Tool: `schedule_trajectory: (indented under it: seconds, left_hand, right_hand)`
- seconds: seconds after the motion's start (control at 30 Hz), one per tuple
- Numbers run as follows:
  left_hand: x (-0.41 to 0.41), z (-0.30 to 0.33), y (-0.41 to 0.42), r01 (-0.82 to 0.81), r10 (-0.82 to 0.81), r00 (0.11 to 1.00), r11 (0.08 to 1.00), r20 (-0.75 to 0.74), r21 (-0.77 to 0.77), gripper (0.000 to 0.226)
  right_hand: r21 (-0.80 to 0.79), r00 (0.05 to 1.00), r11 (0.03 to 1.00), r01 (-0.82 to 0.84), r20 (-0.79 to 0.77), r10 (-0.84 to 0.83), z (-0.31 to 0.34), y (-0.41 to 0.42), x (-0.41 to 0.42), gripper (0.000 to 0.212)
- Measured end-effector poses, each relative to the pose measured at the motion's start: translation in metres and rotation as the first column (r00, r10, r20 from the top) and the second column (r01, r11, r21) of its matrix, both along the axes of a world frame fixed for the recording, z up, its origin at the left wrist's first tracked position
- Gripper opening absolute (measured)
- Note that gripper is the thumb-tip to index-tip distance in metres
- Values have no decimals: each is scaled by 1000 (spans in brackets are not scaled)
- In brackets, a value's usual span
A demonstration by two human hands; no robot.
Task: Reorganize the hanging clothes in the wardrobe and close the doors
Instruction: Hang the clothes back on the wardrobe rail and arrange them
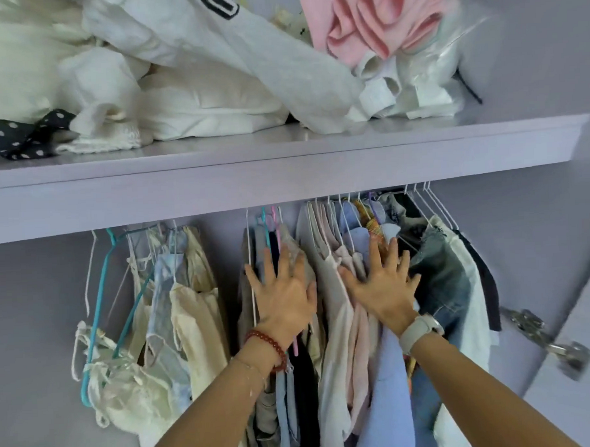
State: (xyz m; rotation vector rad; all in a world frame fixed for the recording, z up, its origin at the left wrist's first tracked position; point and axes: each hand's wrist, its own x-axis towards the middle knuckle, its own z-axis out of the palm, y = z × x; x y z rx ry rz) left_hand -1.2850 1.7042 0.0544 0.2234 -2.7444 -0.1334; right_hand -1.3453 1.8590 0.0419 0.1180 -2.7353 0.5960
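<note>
The wardrobe's lilac shelf [284, 156] is crossing the upper frame, carrying heaped white clothes [186, 93] and a pink garment [372, 17]. Below it, the hanging clothes [175, 296] are dangling in bunches across the centre. The left hand [283, 298] and right hand [384, 287] are pressing flat, fingers spread, against the middle garments, gripping nothing.

Both forearms are showing bare, with no sleeves reaching them. The left hand [283, 291] is wearing a bracelet of round dark red beads [268, 349] at the wrist. The right hand [382, 287] is wearing a pale, off-white watch band [418, 331] with a rounded case on the wrist's right side.
</note>
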Motion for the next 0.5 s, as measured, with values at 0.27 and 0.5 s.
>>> schedule_trajectory:
  seconds: [0.27, 0.5]
  left_hand:
    - [-12, -21, 6, -168, 168, 986, 985, -13, -40, 66]
    - [-18, -27, 16, -197, 214, 968, 971, -131, 132, 69]
  right_hand:
    - [85, 999, 996, -36, -10, 37, 0, -4, -1, 78]
    - [86, 993, 994, -66, -90, 74, -3, 24, -9, 66]
